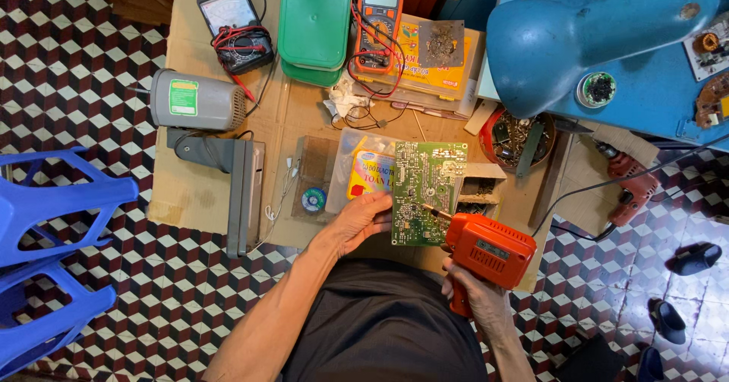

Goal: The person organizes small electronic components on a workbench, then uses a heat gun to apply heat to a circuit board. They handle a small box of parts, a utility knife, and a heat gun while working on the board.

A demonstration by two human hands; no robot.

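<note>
While gripped by both hands: flat green circuit board (427, 192) left (363, 219), boxy orange soldering gun (486, 251), seemingly plastic, right (477, 295).

Your left hand (363, 219) held the circuit board (425, 192) from its left; your right hand (477, 295) held the soldering gun (486, 251) right of it. Two meters (380, 21) and a lidded box (314, 25) lay behind.
</note>
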